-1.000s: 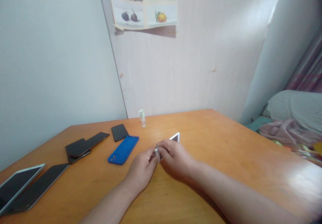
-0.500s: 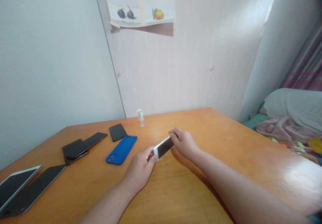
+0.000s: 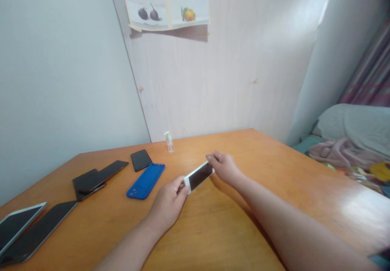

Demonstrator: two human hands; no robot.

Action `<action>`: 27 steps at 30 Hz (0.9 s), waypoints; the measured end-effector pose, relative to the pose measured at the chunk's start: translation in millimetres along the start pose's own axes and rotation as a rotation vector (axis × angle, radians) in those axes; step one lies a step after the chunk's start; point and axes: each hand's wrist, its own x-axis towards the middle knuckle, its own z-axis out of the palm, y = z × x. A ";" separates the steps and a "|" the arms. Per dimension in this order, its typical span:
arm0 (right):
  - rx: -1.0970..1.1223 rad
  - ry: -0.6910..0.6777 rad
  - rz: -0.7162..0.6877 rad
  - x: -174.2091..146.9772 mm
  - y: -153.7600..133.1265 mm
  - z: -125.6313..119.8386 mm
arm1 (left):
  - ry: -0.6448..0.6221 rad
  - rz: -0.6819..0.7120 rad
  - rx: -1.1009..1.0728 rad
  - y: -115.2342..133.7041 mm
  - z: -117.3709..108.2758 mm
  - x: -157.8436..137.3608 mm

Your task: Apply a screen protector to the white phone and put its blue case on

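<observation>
A white smartphone (image 3: 200, 176) with a dark screen is held above the table, tilted, screen up. My left hand (image 3: 169, 201) is closed on its near left end, with the thumb on the front edge. At the far right end, my right hand (image 3: 224, 167) is closed in a pinch over the phone's corner. A small dark tip shows at its fingertips, too small to name. The fingers hide part of that end. Left of my left hand, a blue phone case (image 3: 146, 181) lies on the wooden table (image 3: 210, 230).
A black phone (image 3: 141, 160) touches the case's far end. Farther left lie overlapping dark phones (image 3: 111, 171), a long dark device (image 3: 45, 230) and a white-edged tablet (image 3: 21, 222). A clear pump bottle (image 3: 170, 144) stands near the back edge. Bedding (image 3: 338, 153) is at the right.
My right hand has shifted slightly up and right at the phone's far end, so more of the screen shows. My left hand keeps its grip. The view has moved slightly.
</observation>
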 end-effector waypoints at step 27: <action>0.113 -0.160 0.380 5.0 3.2 -12.0 | -0.006 -0.027 0.110 -5.6 -1.0 2.2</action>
